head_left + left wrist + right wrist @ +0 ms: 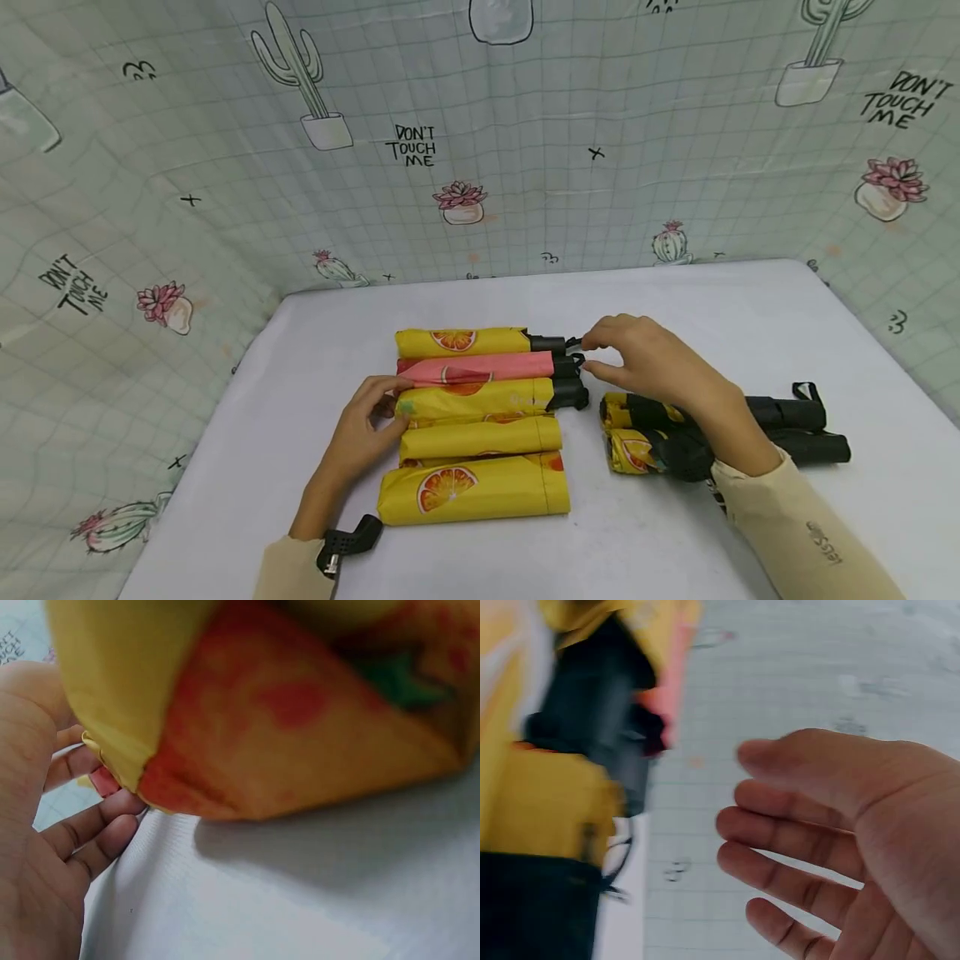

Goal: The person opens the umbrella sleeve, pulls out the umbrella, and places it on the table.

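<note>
Several folded umbrellas lie in a row in the head view. At the back is a yellow umbrella with an orange-slice print, then a pink umbrella, then another yellow umbrella; their black handles point right. Nearer lie a yellow roll and a wider yellow roll, no handles showing. My left hand touches the left ends near the pink and third umbrellas, fingers loosely bent. Just right of the black handles, my right hand hovers with nothing in its relaxed fingers.
Two black-and-yellow umbrellas, a rear one and a front one, lie under my right forearm. All rest on a white table. A cactus-print cloth hangs behind it.
</note>
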`<state>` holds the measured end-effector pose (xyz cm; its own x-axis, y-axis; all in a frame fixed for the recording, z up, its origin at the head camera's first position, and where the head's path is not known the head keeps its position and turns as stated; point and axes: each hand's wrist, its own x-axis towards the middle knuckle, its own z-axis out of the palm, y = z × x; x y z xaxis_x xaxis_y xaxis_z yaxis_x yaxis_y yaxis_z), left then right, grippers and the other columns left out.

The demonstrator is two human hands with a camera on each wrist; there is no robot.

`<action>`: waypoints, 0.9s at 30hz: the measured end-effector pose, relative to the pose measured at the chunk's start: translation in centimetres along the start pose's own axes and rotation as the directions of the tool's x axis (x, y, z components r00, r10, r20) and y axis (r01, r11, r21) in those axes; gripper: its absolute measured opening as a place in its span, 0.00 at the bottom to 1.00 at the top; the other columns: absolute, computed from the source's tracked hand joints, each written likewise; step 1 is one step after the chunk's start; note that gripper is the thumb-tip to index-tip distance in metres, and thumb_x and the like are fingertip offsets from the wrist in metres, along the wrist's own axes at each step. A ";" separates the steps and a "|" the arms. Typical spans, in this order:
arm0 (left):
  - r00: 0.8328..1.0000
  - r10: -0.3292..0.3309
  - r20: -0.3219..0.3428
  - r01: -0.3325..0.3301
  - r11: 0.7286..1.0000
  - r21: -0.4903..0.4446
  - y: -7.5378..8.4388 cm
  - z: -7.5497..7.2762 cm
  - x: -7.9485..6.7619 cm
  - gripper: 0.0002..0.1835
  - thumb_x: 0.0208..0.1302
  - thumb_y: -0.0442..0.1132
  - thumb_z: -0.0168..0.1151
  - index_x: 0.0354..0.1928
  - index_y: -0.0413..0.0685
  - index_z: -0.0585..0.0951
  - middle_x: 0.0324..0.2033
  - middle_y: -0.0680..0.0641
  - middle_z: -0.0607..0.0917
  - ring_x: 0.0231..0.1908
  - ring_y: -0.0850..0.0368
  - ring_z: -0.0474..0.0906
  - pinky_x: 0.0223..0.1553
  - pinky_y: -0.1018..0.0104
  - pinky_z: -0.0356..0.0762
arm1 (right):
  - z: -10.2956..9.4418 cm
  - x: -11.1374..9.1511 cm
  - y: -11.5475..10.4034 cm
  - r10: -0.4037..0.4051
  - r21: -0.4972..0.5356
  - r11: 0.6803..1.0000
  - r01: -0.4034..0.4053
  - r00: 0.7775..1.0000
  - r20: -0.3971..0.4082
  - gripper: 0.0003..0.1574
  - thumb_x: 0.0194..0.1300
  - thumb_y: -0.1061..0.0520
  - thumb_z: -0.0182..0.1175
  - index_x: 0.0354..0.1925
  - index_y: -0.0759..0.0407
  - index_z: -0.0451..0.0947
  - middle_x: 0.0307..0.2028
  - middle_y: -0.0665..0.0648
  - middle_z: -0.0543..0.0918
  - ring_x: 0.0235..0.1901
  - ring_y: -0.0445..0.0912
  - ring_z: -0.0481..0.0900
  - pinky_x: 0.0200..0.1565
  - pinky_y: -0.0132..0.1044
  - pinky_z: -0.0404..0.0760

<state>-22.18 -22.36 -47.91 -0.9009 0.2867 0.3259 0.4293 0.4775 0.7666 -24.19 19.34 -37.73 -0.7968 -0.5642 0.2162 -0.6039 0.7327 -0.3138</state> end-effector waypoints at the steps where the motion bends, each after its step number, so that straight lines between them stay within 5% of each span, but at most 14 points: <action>1: 1.000 0.003 -0.006 -0.003 1.000 -0.006 0.0 0.0 -0.1 0.23 0.62 0.30 0.68 0.59 0.50 0.79 0.55 0.53 0.75 0.44 0.54 0.75 0.44 0.65 0.77 | 0.5 0.2 0.1 -0.010 -0.013 1.000 0.010 1.000 0.020 0.15 0.65 0.55 0.69 0.48 0.60 0.85 0.47 0.55 0.84 0.47 0.52 0.81 0.51 0.53 0.79; 12: 1.000 -0.016 -0.005 0.016 0.999 0.035 -0.3 0.1 0.0 0.22 0.63 0.38 0.71 0.58 0.57 0.80 0.54 0.55 0.76 0.43 0.58 0.74 0.44 0.63 0.77 | 4.2 0.7 -0.6 -0.005 -0.026 1.000 0.011 0.979 0.206 0.26 0.60 0.53 0.73 0.55 0.61 0.82 0.52 0.58 0.84 0.54 0.56 0.78 0.56 0.59 0.71; 19: 1.000 -0.024 0.012 0.023 0.997 0.071 -0.3 0.1 0.2 0.24 0.62 0.42 0.73 0.60 0.58 0.79 0.55 0.55 0.76 0.43 0.59 0.75 0.45 0.63 0.78 | 5.6 1.0 -0.6 -0.106 -0.165 0.978 0.127 0.986 0.131 0.27 0.55 0.53 0.76 0.53 0.58 0.84 0.46 0.56 0.84 0.50 0.53 0.78 0.51 0.52 0.72; 27: 0.995 -0.089 0.033 0.086 0.992 0.093 -0.5 -0.1 0.0 0.28 0.56 0.49 0.77 0.60 0.59 0.80 0.49 0.57 0.78 0.43 0.60 0.77 0.48 0.65 0.79 | 4.9 0.9 0.2 -0.153 -0.125 0.980 0.156 0.988 0.032 0.25 0.53 0.53 0.77 0.49 0.58 0.85 0.45 0.55 0.83 0.48 0.51 0.78 0.50 0.51 0.71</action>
<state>-22.40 -22.67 -48.22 -0.9329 0.2704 0.2377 0.3546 0.5758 0.7367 -24.93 17.08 -42.12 -0.6937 -0.6817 0.2324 -0.7186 0.6772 -0.1585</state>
